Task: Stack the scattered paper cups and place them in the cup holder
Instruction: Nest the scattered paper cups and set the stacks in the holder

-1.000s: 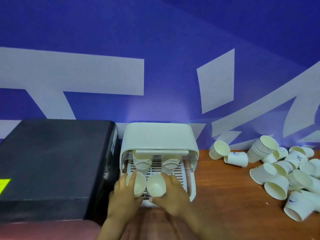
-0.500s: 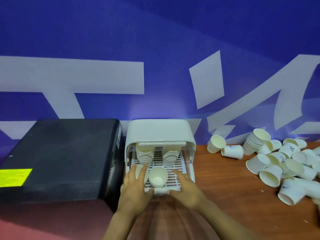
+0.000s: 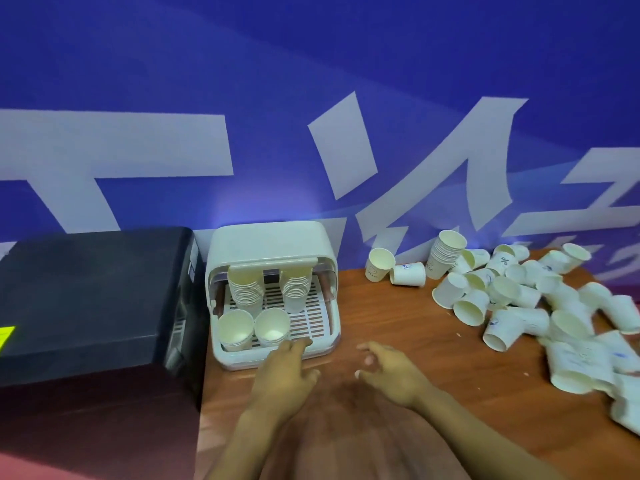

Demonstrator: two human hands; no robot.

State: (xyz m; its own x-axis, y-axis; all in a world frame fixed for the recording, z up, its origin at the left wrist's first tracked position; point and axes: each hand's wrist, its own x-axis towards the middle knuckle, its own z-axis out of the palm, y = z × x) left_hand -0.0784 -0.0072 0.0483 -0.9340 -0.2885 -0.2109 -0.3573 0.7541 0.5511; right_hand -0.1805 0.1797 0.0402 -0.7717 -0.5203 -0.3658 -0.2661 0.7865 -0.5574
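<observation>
The white cup holder (image 3: 273, 244) stands on the wooden table (image 3: 398, 327) just beside a black box (image 3: 93, 299), its lid raised; four stacks of paper cups sit on its slatted tray, two at the back (image 3: 244, 289) and two at the front (image 3: 272, 325); the left hand (image 3: 282, 372) hovers at the holder's front edge, fingers loose and grasping nothing; the right hand (image 3: 393, 370) hangs over the table, fingers spread, empty; scattered paper cups (image 3: 512, 299) lie heaped to the right, well apart from the holder
</observation>
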